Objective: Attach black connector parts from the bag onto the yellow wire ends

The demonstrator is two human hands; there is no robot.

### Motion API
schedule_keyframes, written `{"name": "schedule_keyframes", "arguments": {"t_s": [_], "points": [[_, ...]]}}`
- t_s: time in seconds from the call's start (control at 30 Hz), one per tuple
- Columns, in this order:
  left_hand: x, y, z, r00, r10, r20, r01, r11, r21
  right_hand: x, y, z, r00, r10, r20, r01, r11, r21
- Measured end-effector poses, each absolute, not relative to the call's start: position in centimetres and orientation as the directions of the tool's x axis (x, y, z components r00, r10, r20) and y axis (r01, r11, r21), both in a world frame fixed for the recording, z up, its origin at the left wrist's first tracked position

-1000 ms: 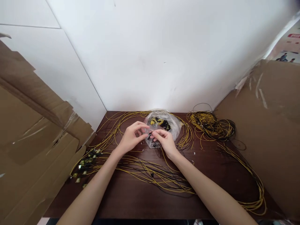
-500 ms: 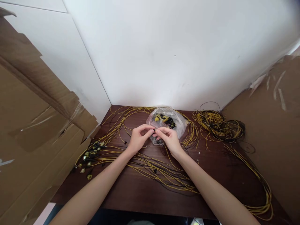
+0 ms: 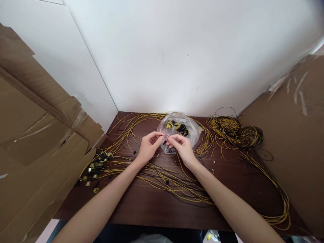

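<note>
My left hand (image 3: 151,145) and my right hand (image 3: 181,147) meet over the front of a clear plastic bag (image 3: 194,130), thumbs pinched against fingers and tips almost touching. Something small and thin is between the fingertips, too small to name. A dark bit shows under my right fingers. From beneath my right hand a yellow wire (image 3: 182,167) runs down to the table. Inside the bag lie black and yellow parts (image 3: 178,127). Below my forearms stretches a bundle of yellow and black wires (image 3: 174,185), with black connectors with yellowish ends (image 3: 97,165) at its left.
Loops of yellow wire (image 3: 130,130) curve along the back of the brown table (image 3: 152,211). A tangled coil (image 3: 227,130) sits at the back right, and another wire bundle (image 3: 280,192) bends along the right. Cardboard walls (image 3: 37,135) flank both sides; a white wall (image 3: 177,60) stands behind.
My fingertips have drawn slightly apart, and the dark piece between them shows less. The camera view has shifted a little; the wires and bag keep their places.
</note>
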State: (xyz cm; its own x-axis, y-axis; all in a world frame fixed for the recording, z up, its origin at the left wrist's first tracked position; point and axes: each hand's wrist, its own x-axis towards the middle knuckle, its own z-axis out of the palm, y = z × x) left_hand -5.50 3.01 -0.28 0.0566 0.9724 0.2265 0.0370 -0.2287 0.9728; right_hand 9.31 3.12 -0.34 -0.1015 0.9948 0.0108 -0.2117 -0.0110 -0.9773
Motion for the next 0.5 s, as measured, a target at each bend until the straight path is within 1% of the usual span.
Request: {"name": "schedule_keyframes", "arguments": {"t_s": [0.3,0.5], "points": [[-5.42,2.78,-0.19,0.081,0.924,0.374,0.229,-0.382,0.895,9.40,3.18,-0.23,-0.105,0.994,0.021,-0.210,-0.002,-0.978],[-5.50,2.76,-0.29,0.106,0.895,0.433,0.294,-0.444,0.846,9.41,3.21,-0.25,-0.102,0.995,0.011,-0.227,-0.013,-0.974]]}}
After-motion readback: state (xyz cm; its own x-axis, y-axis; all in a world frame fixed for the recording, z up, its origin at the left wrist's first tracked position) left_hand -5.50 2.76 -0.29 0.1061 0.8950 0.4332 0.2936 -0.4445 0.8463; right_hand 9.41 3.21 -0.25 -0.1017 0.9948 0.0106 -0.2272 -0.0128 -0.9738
